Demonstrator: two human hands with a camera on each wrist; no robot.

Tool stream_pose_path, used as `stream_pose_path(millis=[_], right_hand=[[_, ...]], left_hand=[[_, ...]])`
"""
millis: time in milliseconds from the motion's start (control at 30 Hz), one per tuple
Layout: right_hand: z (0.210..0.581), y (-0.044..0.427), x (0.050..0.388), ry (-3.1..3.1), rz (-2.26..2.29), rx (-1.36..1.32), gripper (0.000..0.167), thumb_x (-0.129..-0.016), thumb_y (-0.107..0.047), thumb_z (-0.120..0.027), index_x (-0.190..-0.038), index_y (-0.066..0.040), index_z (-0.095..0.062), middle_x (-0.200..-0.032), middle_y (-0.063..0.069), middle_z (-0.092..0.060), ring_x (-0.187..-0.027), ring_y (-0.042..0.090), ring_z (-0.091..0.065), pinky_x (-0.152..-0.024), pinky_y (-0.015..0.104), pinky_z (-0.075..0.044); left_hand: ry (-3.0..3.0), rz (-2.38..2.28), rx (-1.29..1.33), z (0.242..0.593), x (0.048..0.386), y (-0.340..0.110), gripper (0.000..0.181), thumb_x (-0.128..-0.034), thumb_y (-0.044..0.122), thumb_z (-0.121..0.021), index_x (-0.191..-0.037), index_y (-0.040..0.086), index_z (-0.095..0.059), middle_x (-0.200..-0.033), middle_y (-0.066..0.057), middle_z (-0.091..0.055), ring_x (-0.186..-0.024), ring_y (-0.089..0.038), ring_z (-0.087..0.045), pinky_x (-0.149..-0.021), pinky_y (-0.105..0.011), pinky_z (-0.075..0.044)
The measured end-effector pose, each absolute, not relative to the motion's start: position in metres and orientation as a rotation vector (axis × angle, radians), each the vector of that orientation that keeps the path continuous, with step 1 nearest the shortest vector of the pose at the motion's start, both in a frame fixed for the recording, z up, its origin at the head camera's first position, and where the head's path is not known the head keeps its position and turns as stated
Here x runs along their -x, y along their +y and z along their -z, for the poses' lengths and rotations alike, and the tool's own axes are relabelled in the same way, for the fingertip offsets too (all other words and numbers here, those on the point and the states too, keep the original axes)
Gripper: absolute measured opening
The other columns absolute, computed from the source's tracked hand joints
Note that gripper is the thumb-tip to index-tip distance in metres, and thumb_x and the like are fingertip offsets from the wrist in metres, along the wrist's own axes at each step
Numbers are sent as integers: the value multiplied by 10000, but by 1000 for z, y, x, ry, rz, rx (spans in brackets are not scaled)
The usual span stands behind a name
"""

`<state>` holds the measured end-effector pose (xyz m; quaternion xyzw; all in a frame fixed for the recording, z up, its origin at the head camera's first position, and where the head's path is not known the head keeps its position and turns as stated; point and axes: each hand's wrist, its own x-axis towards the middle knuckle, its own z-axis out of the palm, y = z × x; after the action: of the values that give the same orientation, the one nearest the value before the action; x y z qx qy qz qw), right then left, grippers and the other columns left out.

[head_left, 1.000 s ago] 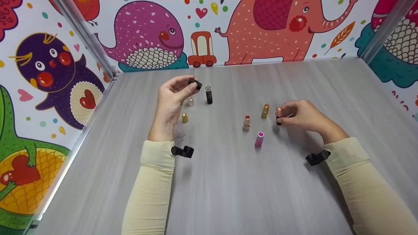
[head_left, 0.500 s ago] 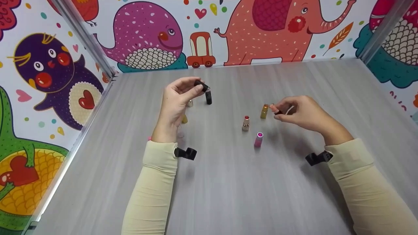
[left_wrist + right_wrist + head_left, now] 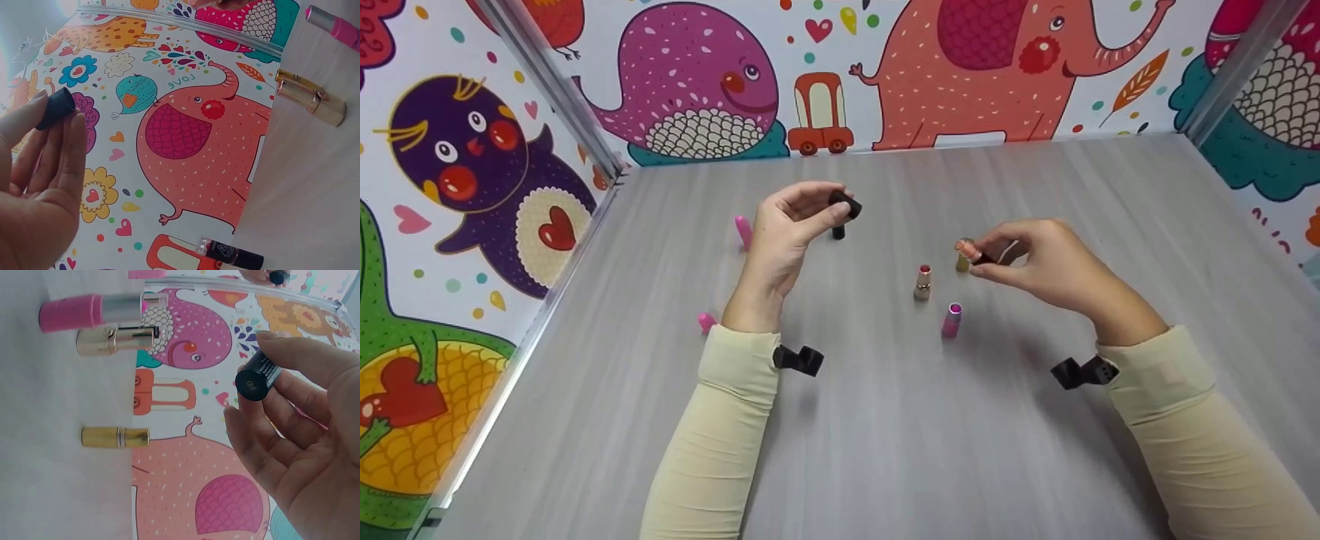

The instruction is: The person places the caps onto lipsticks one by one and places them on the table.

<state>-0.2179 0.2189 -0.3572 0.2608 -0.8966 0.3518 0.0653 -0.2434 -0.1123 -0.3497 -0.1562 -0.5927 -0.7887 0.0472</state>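
In the head view my left hand (image 3: 787, 240) pinches a black cap (image 3: 846, 205) above the table, its hollow end showing in the left wrist view. My right hand (image 3: 1039, 266) holds an uncapped lipstick with a peach tip (image 3: 967, 250) pointing left, its black base (image 3: 253, 384) facing the right wrist camera. Close behind that tip stands a gold lipstick (image 3: 115, 437), partly covered in the head view. A red-tipped lipstick (image 3: 922, 283) and a pink one (image 3: 952, 321) stand between the hands. Behind the black cap is another black lipstick (image 3: 230, 253), partly hidden in the head view.
Two pink caps lie left of my left arm, one farther back (image 3: 743, 232) and one nearer (image 3: 706, 322). Printed panels (image 3: 900, 75) border the grey table (image 3: 885, 435) at the back and sides.
My left hand has moved right with the black cap, uncovering the farther pink cap. My right hand has moved left, and its lipstick has tilted from upright toward the left.
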Motion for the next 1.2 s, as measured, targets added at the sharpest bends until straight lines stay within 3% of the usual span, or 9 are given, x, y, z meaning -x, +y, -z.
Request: stream_pose_path(millis=[200,433,733,933,1200], right_hand=[[357,208,215,-2669,-1062,-841,192,-870,-88,-895,-1053,-92,-837,-928,-26,-791,-832,124,-709,-752,180,-540],[359,192,215,-2613,-1108,-901,203,-867,-73,-895,-1062,-101,-848,-895,-42,-779,-809,102,-722,-775,187,-565],[355,174,220,-2623,-1157,-926,197,-874,-71,-890,-1066,-70,-844,-918,-8,-785,-826,127,-740,-778,370,-628],[352,165,224,-2623,-1187,-939,178,-885,-61,-877,-1055,-32,-832,-933,35,-781,-850,159,-741,-818,425,-647],[352,158,226,-2589,-1180,-952,191,-878,-56,-882,-1062,-42,-833,-953,33,-791,-869,159,-754,-827,384,-648]], left_hand=[[-1873,2395,505,351,240,-100,209,-929,-76,-776,-1117,12,-799,-1082,-123,-786,-1004,-223,-748,-960,-372,-611],[-1941,2361,577,355,237,-88,219,-934,-51,-784,-1153,-36,-776,-1091,-120,-787,-1014,-223,-730,-1004,-420,-596],[-1995,2355,533,359,235,-82,232,-925,-23,-808,-1156,-12,-785,-1081,-116,-786,-1011,-241,-732,-991,-407,-601],[-2015,2350,541,361,235,-81,242,-925,-19,-810,-1165,-10,-781,-1100,-127,-779,-1036,-251,-728,-998,-408,-598],[-2037,2365,555,363,235,-78,255,-934,-1,-807,-1184,-31,-768,-1106,-123,-773,-1039,-248,-725,-1021,-411,-587]])
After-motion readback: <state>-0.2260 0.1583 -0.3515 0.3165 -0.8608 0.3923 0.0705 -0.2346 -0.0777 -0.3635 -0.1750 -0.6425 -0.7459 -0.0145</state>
